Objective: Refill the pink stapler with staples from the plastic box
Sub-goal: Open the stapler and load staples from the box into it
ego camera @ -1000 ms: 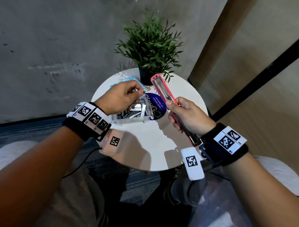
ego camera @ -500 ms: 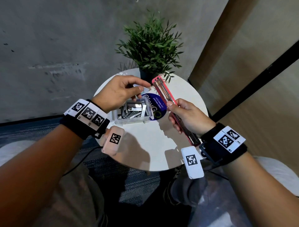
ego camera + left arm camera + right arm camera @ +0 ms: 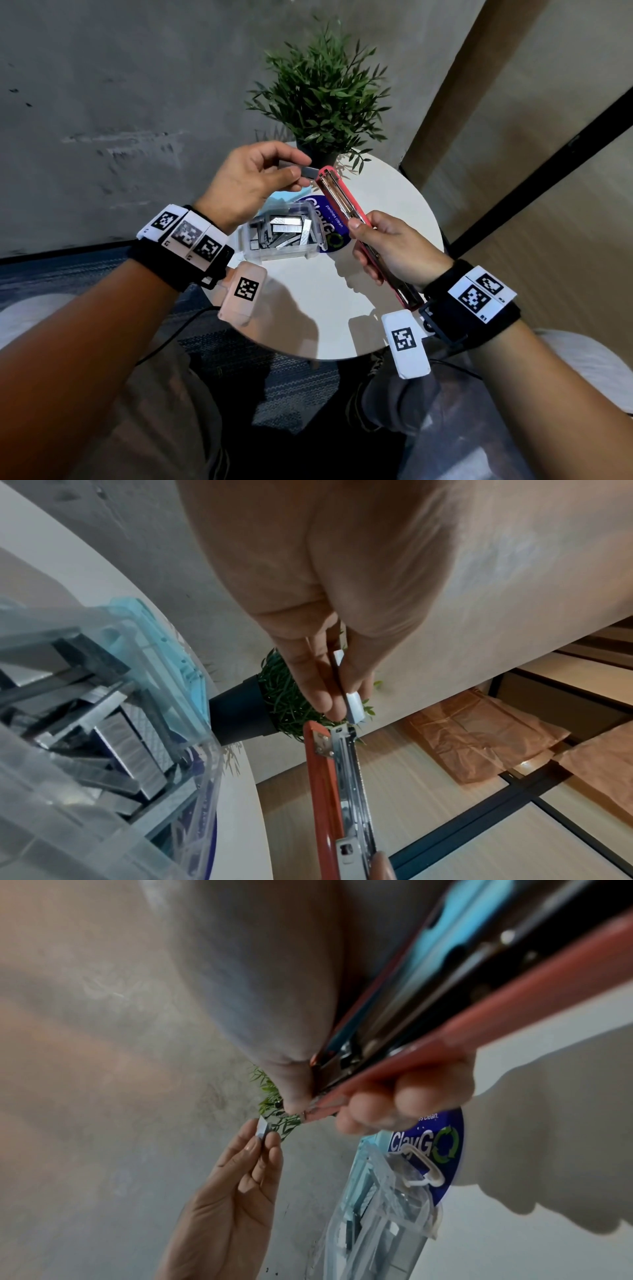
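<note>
My right hand [image 3: 383, 246] grips the pink stapler [image 3: 346, 202], folded open with its metal staple channel facing up and its far end tilted toward the plant. My left hand [image 3: 260, 178] pinches a grey strip of staples [image 3: 308, 170] between thumb and fingers, right at that far end. In the left wrist view the staple strip [image 3: 354, 704] hangs just above the stapler's tip [image 3: 329, 739]. The right wrist view shows the strip [image 3: 263, 1127] a short way from the stapler [image 3: 445, 1020]. The clear plastic box [image 3: 281, 236] holds several staple strips on the white round table [image 3: 342, 308].
A potted green plant [image 3: 325, 99] stands at the table's far edge, just behind the stapler's tip. A blue round sticker [image 3: 329, 226] and a light blue lid [image 3: 171, 653] lie by the box. The grey wall is on the left, carpet below.
My left hand rose out of the plastic box with a staple strip and moved right and away, up to the stapler's far end. The right hand kept the stapler nearly still.
</note>
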